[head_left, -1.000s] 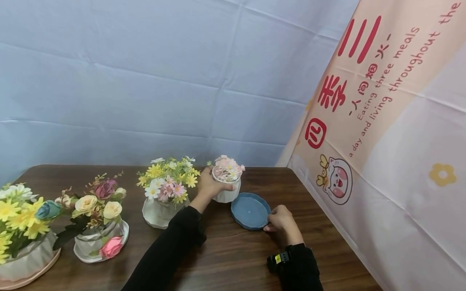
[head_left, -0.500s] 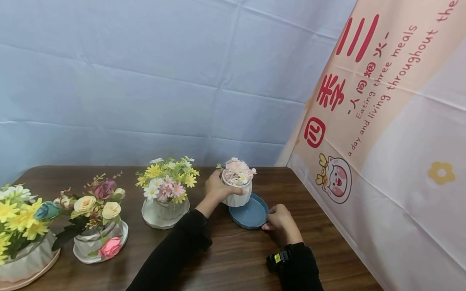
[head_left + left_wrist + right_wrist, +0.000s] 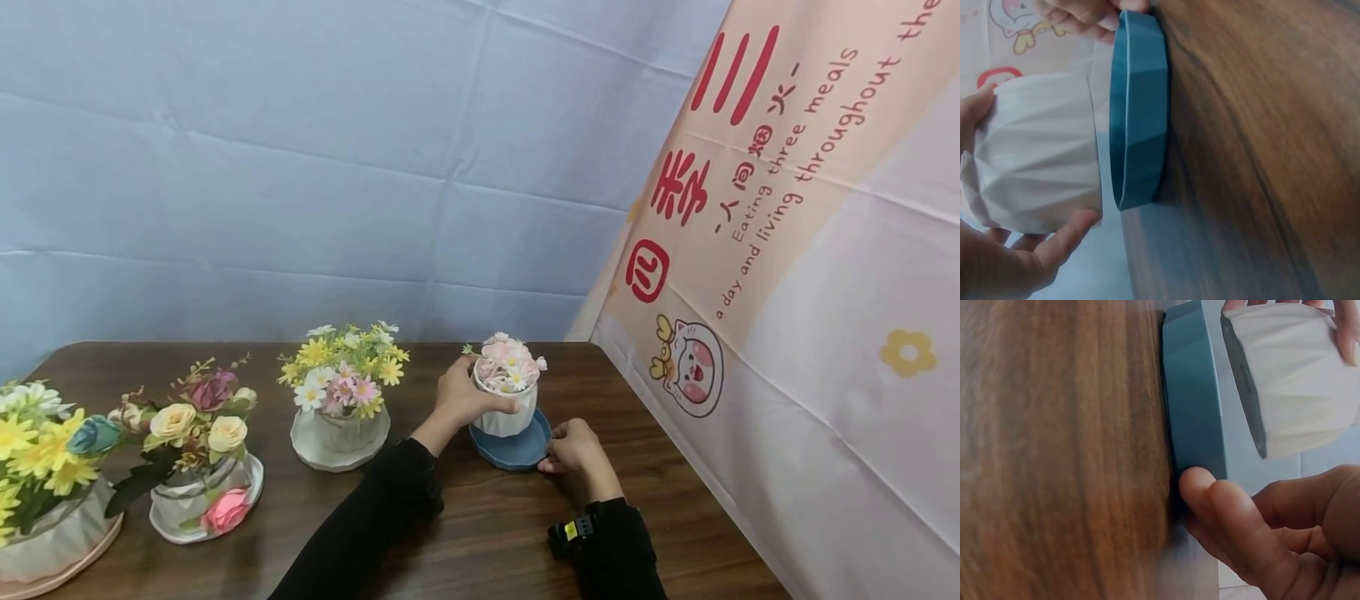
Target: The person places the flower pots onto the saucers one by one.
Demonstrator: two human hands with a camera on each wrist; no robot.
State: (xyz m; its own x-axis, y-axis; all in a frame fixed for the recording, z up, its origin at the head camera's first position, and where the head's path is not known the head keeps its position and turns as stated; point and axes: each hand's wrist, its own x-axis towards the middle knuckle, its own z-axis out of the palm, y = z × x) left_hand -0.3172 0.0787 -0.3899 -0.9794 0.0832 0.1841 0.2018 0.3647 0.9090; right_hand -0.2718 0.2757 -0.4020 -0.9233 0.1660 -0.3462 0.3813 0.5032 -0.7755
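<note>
My left hand [image 3: 467, 395] grips a white faceted pot [image 3: 510, 417] of small pink flowers [image 3: 510, 364]. The pot hangs slightly tilted just above a blue saucer [image 3: 517, 452], with a narrow gap between its base and the saucer's rim. The left wrist view shows the pot [image 3: 1035, 156] in my fingers beside the saucer [image 3: 1141, 112]. My right hand [image 3: 568, 450] holds the saucer's right rim with curled fingers. In the right wrist view my fingertips [image 3: 1210, 494] press the saucer's edge [image 3: 1194, 406], and the pot [image 3: 1297, 375] is above it.
On the dark wooden table [image 3: 487, 533] stand a pot of yellow and pink daisies [image 3: 341, 417], a pot of roses [image 3: 202, 483] and a yellow bouquet on a pink saucer [image 3: 45, 508] at the far left. A printed banner [image 3: 787, 292] walls the right side.
My left hand has carried the pot rightward from beside the saucer to just above it. My right hand has stayed on the saucer's rim.
</note>
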